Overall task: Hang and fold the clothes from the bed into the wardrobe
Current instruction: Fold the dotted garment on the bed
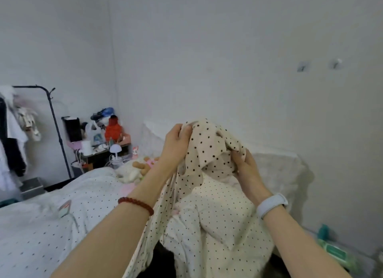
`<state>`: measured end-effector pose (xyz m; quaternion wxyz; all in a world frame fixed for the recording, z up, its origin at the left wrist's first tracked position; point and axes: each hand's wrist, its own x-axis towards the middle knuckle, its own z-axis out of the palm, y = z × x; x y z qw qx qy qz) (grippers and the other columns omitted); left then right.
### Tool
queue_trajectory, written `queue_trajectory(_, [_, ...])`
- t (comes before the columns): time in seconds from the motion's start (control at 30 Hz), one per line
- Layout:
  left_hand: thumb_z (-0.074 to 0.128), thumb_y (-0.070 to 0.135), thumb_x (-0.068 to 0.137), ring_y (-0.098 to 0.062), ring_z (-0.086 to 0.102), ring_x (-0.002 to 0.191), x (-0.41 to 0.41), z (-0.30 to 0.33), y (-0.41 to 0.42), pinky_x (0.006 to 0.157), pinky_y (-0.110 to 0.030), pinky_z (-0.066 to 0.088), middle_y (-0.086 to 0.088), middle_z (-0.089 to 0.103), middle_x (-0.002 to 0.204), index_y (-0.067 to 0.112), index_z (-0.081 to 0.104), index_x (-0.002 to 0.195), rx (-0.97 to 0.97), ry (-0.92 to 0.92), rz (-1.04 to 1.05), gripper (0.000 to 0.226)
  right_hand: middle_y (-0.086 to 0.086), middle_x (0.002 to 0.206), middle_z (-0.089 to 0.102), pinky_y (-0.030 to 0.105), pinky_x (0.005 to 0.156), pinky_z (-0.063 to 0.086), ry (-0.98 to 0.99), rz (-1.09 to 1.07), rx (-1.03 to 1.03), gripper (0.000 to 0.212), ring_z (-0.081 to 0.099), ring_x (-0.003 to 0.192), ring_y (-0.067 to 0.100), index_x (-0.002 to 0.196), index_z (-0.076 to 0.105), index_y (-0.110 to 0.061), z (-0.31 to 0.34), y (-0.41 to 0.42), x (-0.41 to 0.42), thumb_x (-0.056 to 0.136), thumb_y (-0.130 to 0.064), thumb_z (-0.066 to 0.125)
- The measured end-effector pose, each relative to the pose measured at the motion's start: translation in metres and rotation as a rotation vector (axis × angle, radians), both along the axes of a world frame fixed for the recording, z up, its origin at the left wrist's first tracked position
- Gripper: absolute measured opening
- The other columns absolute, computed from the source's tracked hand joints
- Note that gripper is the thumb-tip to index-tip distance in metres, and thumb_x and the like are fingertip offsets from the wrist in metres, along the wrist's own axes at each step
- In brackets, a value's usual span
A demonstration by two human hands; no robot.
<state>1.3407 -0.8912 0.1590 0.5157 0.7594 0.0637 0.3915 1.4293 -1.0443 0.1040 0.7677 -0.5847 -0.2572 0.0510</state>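
A cream garment with dark polka dots (209,153) is lifted above the bed (41,226). My left hand (176,142) grips its top edge, fingers curled round the fabric. Lower and to the right, my right hand (245,168) grips another bunch of the same fabric. The rest of the garment hangs down between my forearms toward the bed's dotted white quilt. No wardrobe is in view.
A black clothes rail (56,124) with hanging clothes stands at the far left. A cluttered bedside table (103,151) with a small lamp sits in the corner. Soft toys (141,166) lie by the pillow. Two wall hooks (301,66) are at right. Green packets (335,253) lie at lower right.
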Motion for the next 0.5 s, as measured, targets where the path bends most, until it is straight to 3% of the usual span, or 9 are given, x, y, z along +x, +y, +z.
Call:
queue_trajectory(0.07, [0.041,0.032,0.099,-0.012,0.052,0.070,0.001,0.012,-0.008,0.064,-0.021,0.044,-0.007,0.057,0.083,0.005,0.057,0.093,-0.219,0.045,-0.089,0.031,-0.010,0.121,0.062,0.033,0.086,0.053,-0.056,0.225,-0.058,0.045,0.059,0.112,0.011,0.126,0.046,-0.032,0.009,-0.003,-0.016,0.085,-0.041,0.062])
queue_trajectory(0.13, [0.044,0.034,0.099,-0.015,0.062,0.077,-0.003,0.010,-0.012,0.068,-0.028,0.051,-0.006,0.065,0.089,0.010,0.060,0.099,-0.438,0.088,-0.167,0.029,-0.013,0.126,0.058,0.034,0.095,0.049,-0.078,0.385,-0.196,0.068,0.056,0.115,0.009,0.132,0.039,-0.033,0.006,0.004,-0.036,0.074,-0.047,0.071])
queue_trajectory(0.17, [0.045,0.034,0.098,-0.017,0.065,0.082,-0.004,0.006,-0.010,0.072,-0.031,0.053,-0.007,0.068,0.094,0.010,0.062,0.102,-0.521,0.091,-0.185,0.030,-0.014,0.125,0.057,0.030,0.098,0.047,-0.090,0.441,-0.275,0.068,0.055,0.116,0.006,0.132,0.037,-0.032,0.001,0.010,-0.046,0.075,-0.045,0.072])
queue_trajectory(0.23, [0.045,0.035,0.098,-0.023,0.066,0.094,-0.011,0.002,-0.005,0.082,-0.037,0.053,-0.010,0.069,0.103,0.009,0.061,0.112,-0.644,0.094,-0.198,0.034,-0.014,0.121,0.057,0.018,0.092,0.047,-0.132,0.535,-0.415,0.047,0.054,0.111,0.000,0.127,0.042,-0.030,-0.013,0.023,-0.068,0.086,-0.032,0.064])
queue_trajectory(0.33, [0.042,0.033,0.099,-0.028,0.063,0.103,-0.033,0.004,0.015,0.090,-0.042,0.050,-0.013,0.067,0.107,0.009,0.060,0.111,-0.736,0.087,-0.150,0.033,0.000,0.125,0.058,0.026,0.098,0.046,-0.190,0.442,-0.510,0.034,0.053,0.116,0.013,0.128,0.050,-0.017,-0.028,0.044,-0.087,0.094,-0.022,0.053])
queue_trajectory(0.4, [0.040,0.034,0.100,-0.027,0.062,0.101,-0.059,0.000,0.037,0.086,-0.042,0.051,-0.014,0.066,0.108,0.009,0.059,0.113,-0.774,0.030,-0.110,0.034,-0.007,0.123,0.053,0.024,0.099,0.040,-0.247,0.383,-0.524,0.037,0.048,0.120,0.015,0.133,0.045,-0.016,-0.019,0.056,-0.095,0.096,-0.022,0.048])
queue_trajectory(0.5, [0.037,0.031,0.101,-0.016,0.059,0.096,-0.113,-0.031,0.066,0.080,-0.034,0.046,-0.004,0.064,0.109,0.016,0.058,0.112,-0.728,0.090,-0.009,0.028,-0.003,0.112,0.054,0.021,0.089,0.042,-0.347,0.382,-0.484,0.024,0.050,0.111,0.015,0.121,0.048,-0.019,0.013,0.084,-0.113,0.097,-0.020,0.045])
